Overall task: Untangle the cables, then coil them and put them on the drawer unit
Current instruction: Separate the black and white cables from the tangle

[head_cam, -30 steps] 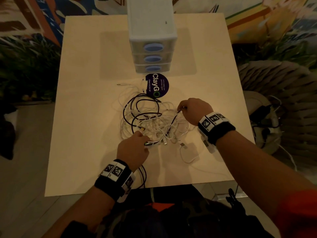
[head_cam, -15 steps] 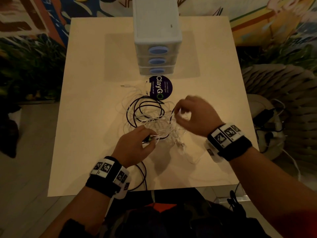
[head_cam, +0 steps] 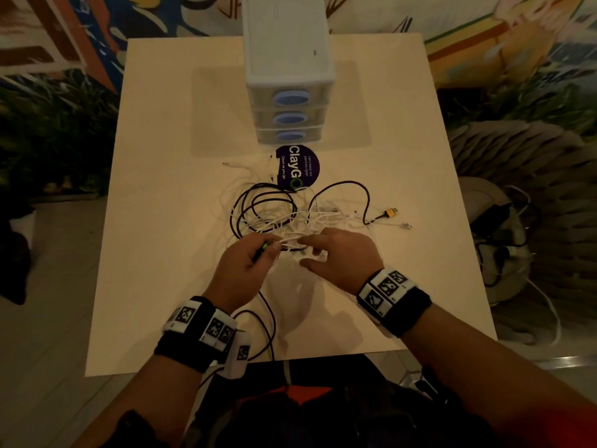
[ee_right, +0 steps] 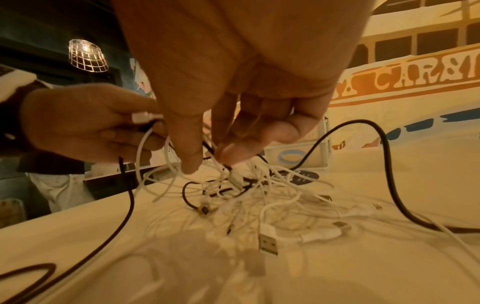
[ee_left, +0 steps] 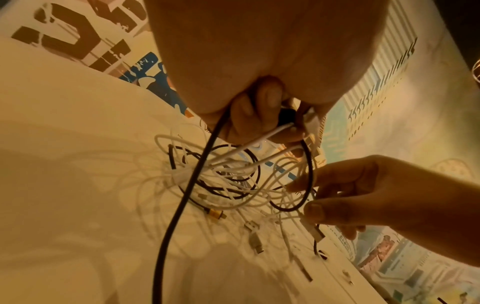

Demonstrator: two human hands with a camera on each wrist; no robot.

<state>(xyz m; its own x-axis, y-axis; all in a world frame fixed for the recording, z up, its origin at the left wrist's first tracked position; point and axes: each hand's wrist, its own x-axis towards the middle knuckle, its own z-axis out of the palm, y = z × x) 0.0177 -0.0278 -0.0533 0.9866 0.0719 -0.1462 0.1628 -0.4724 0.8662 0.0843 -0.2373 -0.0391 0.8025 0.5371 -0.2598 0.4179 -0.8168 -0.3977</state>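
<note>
A tangle of white and black cables [head_cam: 290,218] lies mid-table in front of the white drawer unit [head_cam: 287,59]. My left hand [head_cam: 271,247] grips a black cable [ee_left: 182,205] near its green-marked plug, together with a white strand [ee_left: 275,131]. That black cable trails toward me over the table's front edge. My right hand [head_cam: 310,250] sits close beside the left, thumb and fingers [ee_right: 189,164] pinching white cable strands [ee_right: 233,179] lifted from the pile. One black cable end with a yellow plug [head_cam: 391,212] lies stretched out to the right.
A round purple sticker [head_cam: 297,169] lies flat between the drawer unit and the tangle. Loose white USB plugs [ee_right: 269,244] rest on the table [head_cam: 161,221] near my right hand. A woven seat with more cords [head_cam: 504,227] stands right of the table.
My right hand came back from the far right of the tangle to beside my left hand. The black cable's yellow-plug end now lies drawn out to the right.
</note>
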